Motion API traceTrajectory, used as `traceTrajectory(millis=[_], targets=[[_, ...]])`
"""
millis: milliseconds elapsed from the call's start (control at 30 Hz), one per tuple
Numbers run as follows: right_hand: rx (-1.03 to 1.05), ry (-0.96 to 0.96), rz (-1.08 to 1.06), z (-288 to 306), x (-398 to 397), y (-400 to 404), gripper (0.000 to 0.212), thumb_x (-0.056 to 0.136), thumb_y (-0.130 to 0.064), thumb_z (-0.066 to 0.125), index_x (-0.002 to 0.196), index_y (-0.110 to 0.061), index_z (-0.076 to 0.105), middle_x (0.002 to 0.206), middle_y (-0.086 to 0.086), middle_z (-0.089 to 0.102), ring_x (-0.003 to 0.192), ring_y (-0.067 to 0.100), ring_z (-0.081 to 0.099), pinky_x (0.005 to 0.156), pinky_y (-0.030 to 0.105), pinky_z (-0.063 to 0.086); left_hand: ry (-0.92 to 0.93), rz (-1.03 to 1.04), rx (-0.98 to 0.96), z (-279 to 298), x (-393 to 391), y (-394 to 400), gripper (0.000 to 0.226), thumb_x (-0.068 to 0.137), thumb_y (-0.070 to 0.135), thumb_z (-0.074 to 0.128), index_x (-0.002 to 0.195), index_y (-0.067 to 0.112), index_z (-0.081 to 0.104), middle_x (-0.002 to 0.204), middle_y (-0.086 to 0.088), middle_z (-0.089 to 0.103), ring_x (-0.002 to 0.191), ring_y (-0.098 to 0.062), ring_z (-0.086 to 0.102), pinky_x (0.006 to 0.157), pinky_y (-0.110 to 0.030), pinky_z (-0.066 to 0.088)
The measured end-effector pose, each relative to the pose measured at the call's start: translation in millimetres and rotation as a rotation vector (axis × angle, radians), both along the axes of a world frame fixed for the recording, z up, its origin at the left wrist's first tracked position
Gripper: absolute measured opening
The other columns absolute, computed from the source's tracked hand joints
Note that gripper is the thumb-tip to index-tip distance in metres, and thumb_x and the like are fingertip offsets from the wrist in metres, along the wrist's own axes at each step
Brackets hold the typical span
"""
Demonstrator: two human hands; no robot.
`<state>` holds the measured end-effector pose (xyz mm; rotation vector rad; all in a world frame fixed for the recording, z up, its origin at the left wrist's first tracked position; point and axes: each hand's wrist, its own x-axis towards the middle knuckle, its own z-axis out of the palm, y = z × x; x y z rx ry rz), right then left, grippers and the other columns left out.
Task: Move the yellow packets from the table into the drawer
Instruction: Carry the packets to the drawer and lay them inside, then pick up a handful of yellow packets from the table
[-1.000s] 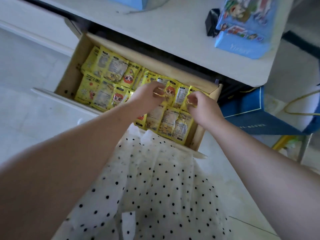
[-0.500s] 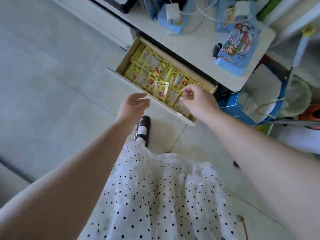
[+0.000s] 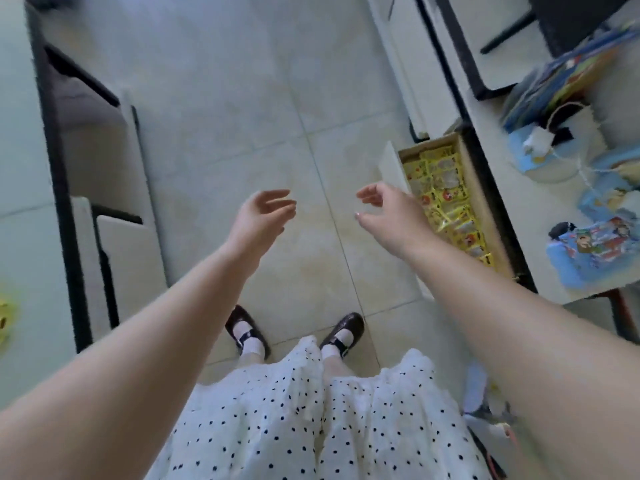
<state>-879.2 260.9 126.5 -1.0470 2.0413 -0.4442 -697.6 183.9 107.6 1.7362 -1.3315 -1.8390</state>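
Nearest the camera hangs a white skirt with black dots (image 3: pixel 277 420), and below its hem two dark strap shoes (image 3: pixel 244 329) stand on the pale tiled floor (image 3: pixel 242 98). Both bare forearms reach forward over the tiles. The left hand (image 3: pixel 258 220) is empty, its fingers loosely spread and curled, over open floor. The right hand (image 3: pixel 394 216) is likewise empty with relaxed, parted fingers, held just in front of the white front panel of the drawer (image 3: pixel 393 168). The drawer stands pulled out from under the white table (image 3: pixel 498 188), and yellow packets (image 3: pixel 446 192) fill it edge to edge in overlapping rows. Blue cartoon-printed boxes (image 3: pixel 595 254) sit along the table's near edge. Between this table and the white furniture (image 3: pixel 20 168) on the left lies a wide stretch of bare tile.
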Motion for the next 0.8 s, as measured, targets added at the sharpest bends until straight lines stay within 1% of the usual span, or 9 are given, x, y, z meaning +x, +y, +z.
traceTrajectory(millis=[100, 200, 267, 400, 533, 600, 667, 733, 800], targets=[[-0.015, 0.010, 0.174, 7, 65, -40, 0.033, 0.085, -0.019, 0.064, 0.118, -0.017, 0.059, 0.122, 0.001, 0.063, 0.117, 0.018, 0.055, 0.098, 0.030, 0.042, -0.012, 0.152, -0.008, 4, 75, -11, 0.028, 0.090, 0.009, 0.060, 0.116, 0.018, 0.056, 0.109, -0.001, 0.065, 0.097, -0.012, 0.062, 0.090, -0.032, 0.047], [-0.020, 0.027, 0.320, 10, 139, -75, 0.033, 0.085, -0.021, 0.064, 0.118, -0.018, 0.059, 0.123, 0.000, 0.063, 0.116, 0.017, 0.056, 0.096, 0.029, 0.043, -0.013, 0.293, -0.002, 3, 155, -16, 0.026, 0.089, 0.009, 0.060, 0.113, 0.019, 0.056, 0.108, 0.000, 0.066, 0.093, -0.010, 0.061, 0.082, -0.027, 0.046], [-0.022, 0.025, 0.408, 8, 191, -96, 0.034, 0.085, -0.021, 0.065, 0.118, -0.019, 0.059, 0.124, -0.001, 0.062, 0.117, 0.016, 0.056, 0.098, 0.029, 0.042, -0.023, 0.380, 0.001, 0, 211, -18, 0.026, 0.089, 0.009, 0.060, 0.112, 0.019, 0.056, 0.104, 0.003, 0.066, 0.093, -0.008, 0.061, 0.080, -0.025, 0.046], [-0.010, 0.033, 0.565, 0, 296, -132, 0.035, 0.084, -0.018, 0.065, 0.118, -0.020, 0.060, 0.124, -0.003, 0.062, 0.119, 0.015, 0.055, 0.097, 0.028, 0.042, -0.060, 0.549, 0.018, -11, 323, -18, 0.026, 0.089, 0.009, 0.061, 0.113, 0.018, 0.057, 0.098, 0.009, 0.065, 0.092, -0.007, 0.060, 0.078, -0.026, 0.047], [0.018, 0.031, 0.687, -12, 398, -161, 0.036, 0.084, -0.017, 0.065, 0.120, -0.018, 0.060, 0.126, -0.001, 0.061, 0.121, 0.017, 0.053, 0.099, 0.029, 0.041, -0.093, 0.723, 0.039, -22, 426, -16, 0.023, 0.088, 0.007, 0.062, 0.108, 0.018, 0.058, 0.096, 0.004, 0.066, 0.084, -0.008, 0.060, 0.069, -0.023, 0.045], [0.036, 0.049, 0.761, -16, 442, -172, 0.037, 0.085, -0.017, 0.064, 0.122, -0.019, 0.059, 0.128, -0.001, 0.060, 0.122, 0.017, 0.052, 0.100, 0.028, 0.040, -0.108, 0.787, 0.056, -26, 467, -16, 0.022, 0.088, 0.008, 0.061, 0.107, 0.018, 0.058, 0.098, 0.003, 0.066, 0.087, -0.010, 0.060, 0.070, -0.023, 0.045], [0.054, 0.065, 0.834, -19, 481, -183, 0.038, 0.087, -0.017, 0.063, 0.125, -0.020, 0.057, 0.130, -0.001, 0.057, 0.123, 0.017, 0.051, 0.097, 0.025, 0.037, -0.109, 0.851, 0.069, -31, 501, -18, 0.021, 0.089, 0.009, 0.061, 0.107, 0.019, 0.057, 0.100, 0.002, 0.066, 0.088, -0.010, 0.060, 0.070, -0.022, 0.044], [0.080, 0.080, 0.903, -22, 517, -193, 0.039, 0.089, -0.017, 0.061, 0.127, -0.021, 0.056, 0.132, -0.002, 0.055, 0.123, 0.017, 0.050, 0.091, 0.021, 0.035, -0.102, 0.906, 0.069, -35, 528, -21, 0.021, 0.089, 0.009, 0.060, 0.105, 0.020, 0.057, 0.098, 0.005, 0.066, 0.088, -0.009, 0.060, 0.069, -0.021, 0.044], [0.092, 0.088, 0.955, -30, 548, -204, 0.038, 0.088, -0.015, 0.061, 0.126, -0.021, 0.057, 0.132, -0.002, 0.056, 0.121, 0.017, 0.051, 0.089, 0.020, 0.035, -0.083, 0.956, 0.067, -41, 551, -25, 0.021, 0.089, 0.008, 0.060, 0.106, 0.020, 0.056, 0.095, 0.008, 0.065, 0.086, -0.007, 0.059, 0.069, -0.020, 0.044]])
